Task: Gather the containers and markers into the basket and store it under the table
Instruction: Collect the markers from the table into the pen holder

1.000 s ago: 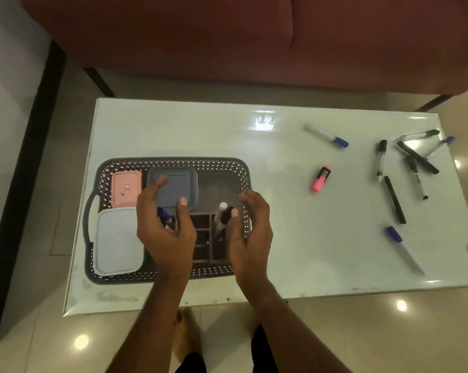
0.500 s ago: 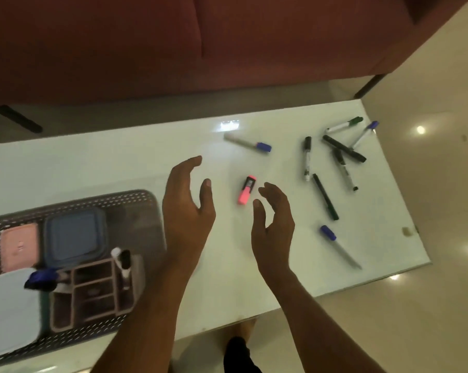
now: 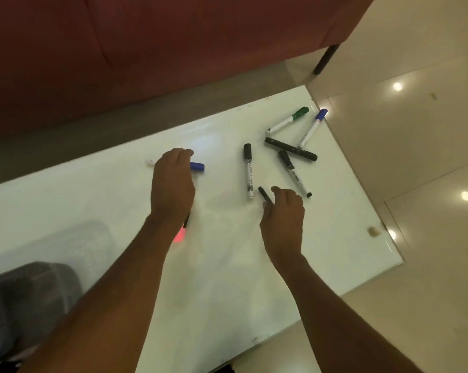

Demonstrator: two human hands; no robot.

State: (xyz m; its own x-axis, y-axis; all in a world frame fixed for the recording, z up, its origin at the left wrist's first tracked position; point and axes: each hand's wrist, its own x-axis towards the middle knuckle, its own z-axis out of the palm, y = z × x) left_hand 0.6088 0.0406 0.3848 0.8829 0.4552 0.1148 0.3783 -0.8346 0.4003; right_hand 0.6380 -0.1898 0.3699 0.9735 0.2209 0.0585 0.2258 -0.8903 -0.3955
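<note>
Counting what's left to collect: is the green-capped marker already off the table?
No, the green-capped marker lies on the table near its far right corner.

Single head-worn wide-angle view, looking steeply down and forward, close over white table (image 3: 227, 278), sofa (image 3: 146, 49) at 12 o'clock, basket (image 3: 31, 292) at 8 o'clock.

I can read no text, brand, number or sign here. The white-barrelled marker with a black cap (image 3: 248, 170), at about 1 o'clock from the table's (image 3: 98, 200) centre, carries dark print along its barrel, too small and blurred for me to make out. The tilted marker (image 3: 294, 173) at its 3 o'clock side shows a similar dark patch, equally unreadable to me.
</note>
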